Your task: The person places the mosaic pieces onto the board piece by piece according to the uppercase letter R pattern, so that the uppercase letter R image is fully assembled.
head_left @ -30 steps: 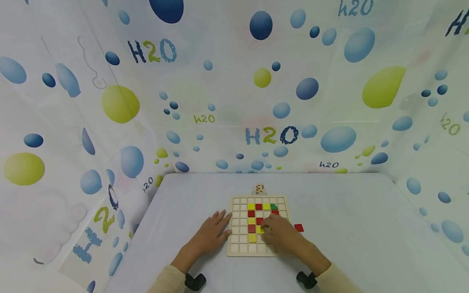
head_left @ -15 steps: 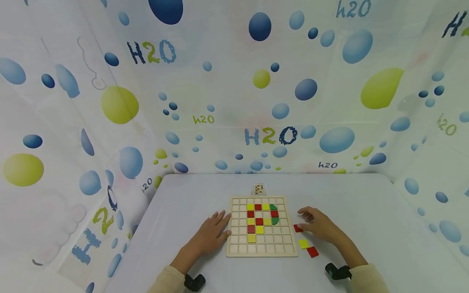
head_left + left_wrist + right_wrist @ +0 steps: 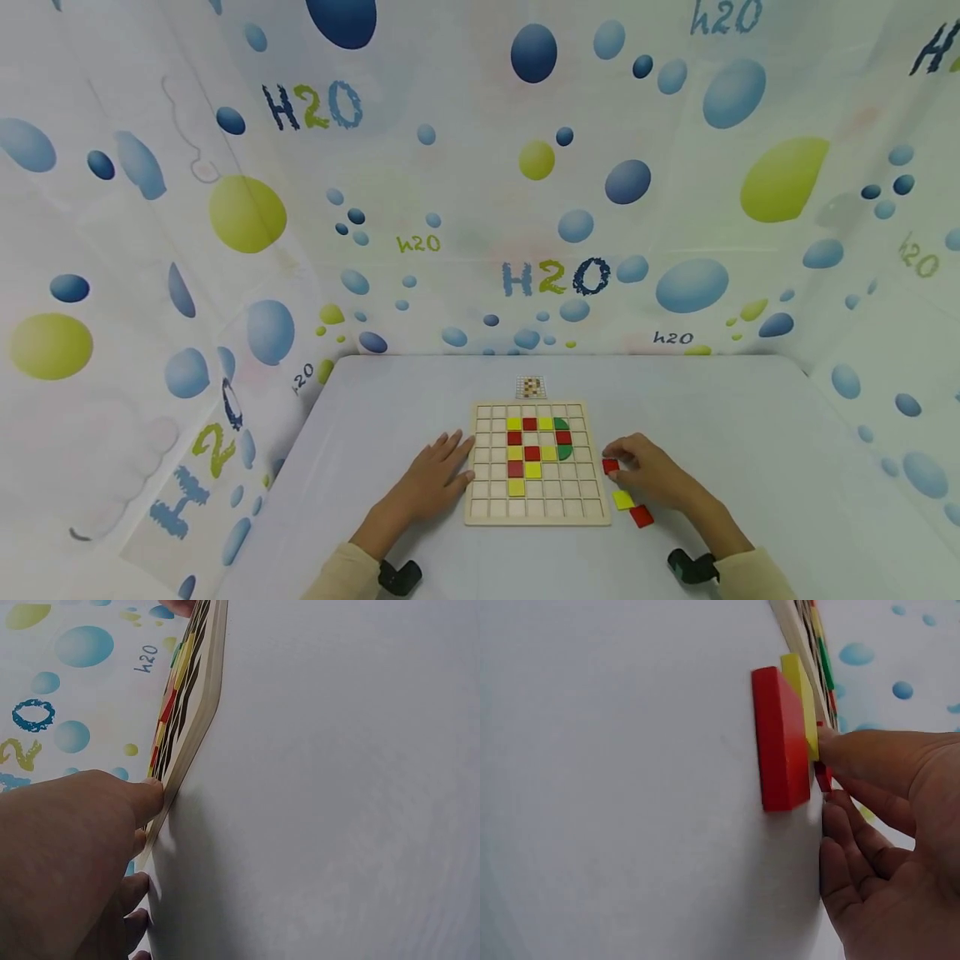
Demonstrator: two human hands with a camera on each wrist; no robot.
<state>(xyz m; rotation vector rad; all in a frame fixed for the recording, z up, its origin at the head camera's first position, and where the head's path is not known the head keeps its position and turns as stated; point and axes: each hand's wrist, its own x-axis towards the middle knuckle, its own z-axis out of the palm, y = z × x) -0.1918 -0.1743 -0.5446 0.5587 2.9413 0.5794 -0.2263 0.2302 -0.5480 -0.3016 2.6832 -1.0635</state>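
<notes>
My left hand [image 3: 429, 479] rests at the left edge of a wooden grid board [image 3: 480, 508], fingers spread, thumb and fingertips against its side. Red, yellow and green tiles fill some of its cells; two green tiles [image 3: 563, 452] at the right have rounded corners. Right of the board, my right hand [image 3: 660, 473] pinches a red square tile [image 3: 611, 467] between thumb and fingers, low on the table. Just nearer lie a yellow tile [image 3: 623, 500] and another red tile [image 3: 641, 517]. In the right wrist view, the thumb partly hides the pinched tile [image 3: 823, 778].
A small printed pattern card [image 3: 531, 387] lies just beyond the board's far edge. The white table [image 3: 720, 417] meets walls of printed cloth [image 3: 465, 183] at the back and sides.
My right hand has left the board and moved right to the loose tiles, its fingers closing on the red one. A green tile now shows where the hand was. The left hand stays put.
</notes>
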